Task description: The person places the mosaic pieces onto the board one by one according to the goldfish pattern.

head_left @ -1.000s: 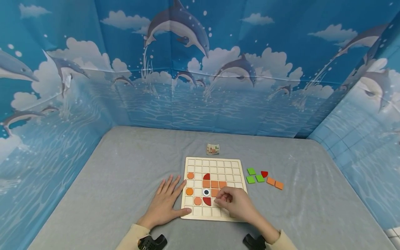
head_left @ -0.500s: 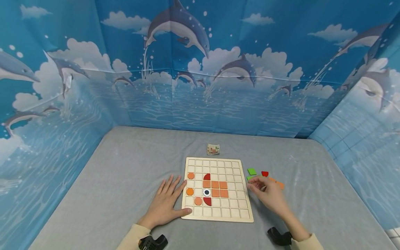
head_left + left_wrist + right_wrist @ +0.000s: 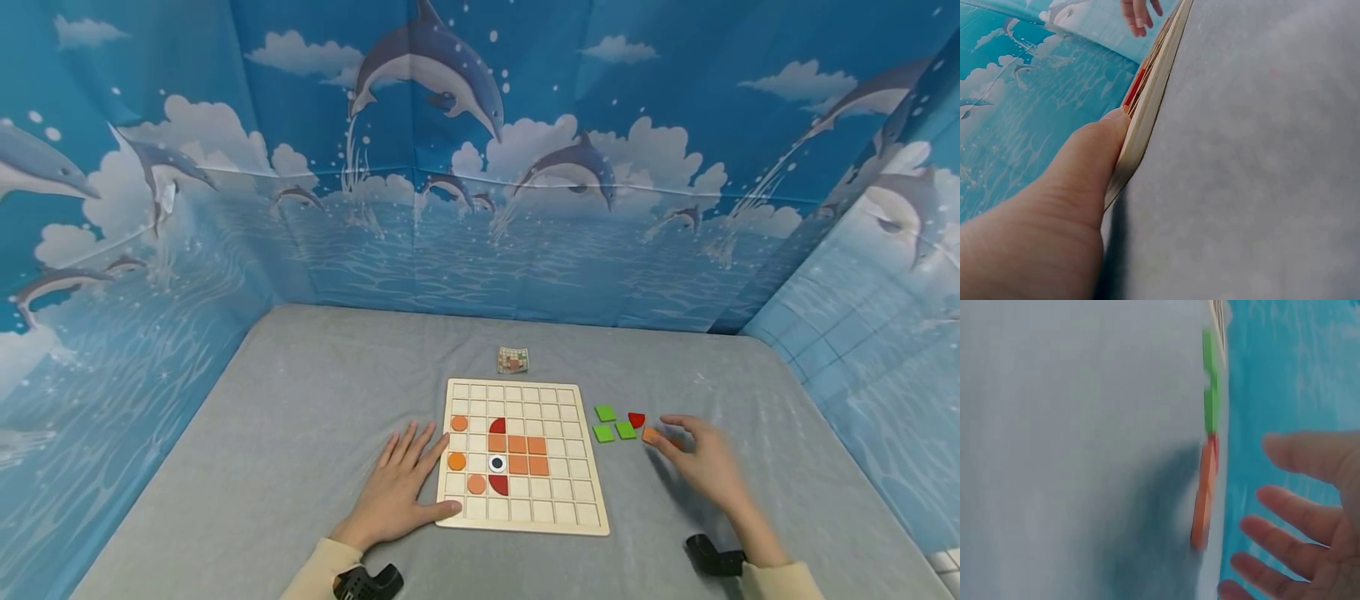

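Note:
My left hand [image 3: 397, 483] lies with spread fingers against the left side of a wooden grid board [image 3: 585, 515], its thumb [image 3: 1088, 150] on the near corner. Set in the board are several orange squares [image 3: 537, 446], red quarter-circles [image 3: 498, 485], orange discs [image 3: 457, 461] and an eye disc [image 3: 497, 464]. Off the board's right side, my right hand [image 3: 708, 462] hovers over loose orange square tiles [image 3: 1201, 519]. Its fingers are spread and hold nothing; the right wrist view has them apart from the tiles. In the head view the hand partly hides these tiles.
Several green square tiles [image 3: 603, 433] and a red rounded piece [image 3: 637, 420] lie between the board and my right hand. A small patterned card [image 3: 513, 360] is behind the board. A dolphin-printed curtain [image 3: 480, 250] surrounds the grey-covered table [image 3: 337, 375].
My right hand has left the board, where an orange square now shows in the spot it covered, and moved right to the loose orange tiles. My left hand has stayed in place.

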A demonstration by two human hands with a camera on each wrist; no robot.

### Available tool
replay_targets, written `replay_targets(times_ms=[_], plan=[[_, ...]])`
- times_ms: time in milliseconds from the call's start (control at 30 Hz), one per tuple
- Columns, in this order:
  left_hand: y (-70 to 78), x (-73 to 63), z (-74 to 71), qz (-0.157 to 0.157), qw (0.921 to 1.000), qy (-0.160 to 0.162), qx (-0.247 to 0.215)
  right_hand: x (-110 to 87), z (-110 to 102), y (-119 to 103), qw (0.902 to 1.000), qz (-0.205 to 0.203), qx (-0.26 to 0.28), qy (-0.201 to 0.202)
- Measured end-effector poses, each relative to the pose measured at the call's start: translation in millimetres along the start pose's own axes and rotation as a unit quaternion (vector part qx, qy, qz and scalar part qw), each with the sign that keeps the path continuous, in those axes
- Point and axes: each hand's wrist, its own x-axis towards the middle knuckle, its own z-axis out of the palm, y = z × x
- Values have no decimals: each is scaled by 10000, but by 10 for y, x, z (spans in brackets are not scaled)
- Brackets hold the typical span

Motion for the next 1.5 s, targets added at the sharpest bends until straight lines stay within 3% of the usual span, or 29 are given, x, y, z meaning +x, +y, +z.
replay_targets(times_ms=[267,500,1233,1500], plan=[[12,-1,-4,-6,10000,-33,-31,10,-55,234,9963,168,-755,-376],[10,10,-1,-50,10000,-38,-20,7,-57,258,9945,213,-1002,-216],[-4,12,9,-27,10000,0,32,-47,-114,243,9936,847,-531,-534],[-12,8,21,-29,10000,-5,-26,-84,-121,241,9950,848,-354,-401]])
